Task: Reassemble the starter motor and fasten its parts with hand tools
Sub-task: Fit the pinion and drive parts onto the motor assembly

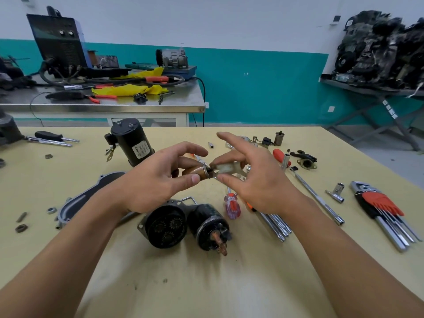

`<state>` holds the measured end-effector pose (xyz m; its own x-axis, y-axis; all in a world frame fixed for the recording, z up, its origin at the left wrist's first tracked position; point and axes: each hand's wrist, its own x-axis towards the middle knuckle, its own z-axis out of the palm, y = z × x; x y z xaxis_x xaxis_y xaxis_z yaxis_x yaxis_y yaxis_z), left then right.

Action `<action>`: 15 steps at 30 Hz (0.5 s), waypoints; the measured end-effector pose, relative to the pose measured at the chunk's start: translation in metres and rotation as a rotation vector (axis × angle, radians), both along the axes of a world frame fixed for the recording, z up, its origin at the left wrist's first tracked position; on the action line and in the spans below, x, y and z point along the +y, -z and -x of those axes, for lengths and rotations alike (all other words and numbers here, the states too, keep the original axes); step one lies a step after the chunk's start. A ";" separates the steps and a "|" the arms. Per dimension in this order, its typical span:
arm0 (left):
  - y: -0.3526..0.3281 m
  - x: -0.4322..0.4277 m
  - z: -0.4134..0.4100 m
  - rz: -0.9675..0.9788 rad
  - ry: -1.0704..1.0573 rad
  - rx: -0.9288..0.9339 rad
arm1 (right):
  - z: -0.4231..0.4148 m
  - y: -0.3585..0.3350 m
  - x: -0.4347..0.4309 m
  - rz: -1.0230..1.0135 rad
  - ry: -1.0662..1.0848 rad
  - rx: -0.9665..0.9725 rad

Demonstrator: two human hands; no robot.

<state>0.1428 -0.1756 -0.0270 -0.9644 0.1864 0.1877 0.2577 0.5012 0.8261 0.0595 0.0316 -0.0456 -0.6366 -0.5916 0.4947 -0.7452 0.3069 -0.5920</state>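
Head view | black motor body (132, 140) stands far left on table (206, 283) | left hand (158, 177) grips copper plunger (195, 172) in the air | gear housing (165, 222) and solenoid (208, 226) lie below | right hand (252, 180) pinches white plastic lever (226, 168) at the plunger's tip, forefinger raised | hex keys (385, 210) far right

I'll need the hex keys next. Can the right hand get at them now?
Probably yes: the hex keys lie uncovered on the table right of the right hand, though it pinches a white plastic part to put down first.
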 end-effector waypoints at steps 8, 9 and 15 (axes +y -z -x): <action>0.001 0.002 0.001 0.150 -0.024 0.038 | -0.006 -0.004 -0.001 -0.063 -0.001 -0.008; 0.003 0.004 0.001 0.218 -0.053 0.077 | -0.006 -0.005 0.000 -0.090 0.003 -0.015; 0.008 0.014 0.004 0.455 -0.099 0.198 | -0.004 -0.005 0.001 -0.207 0.016 -0.047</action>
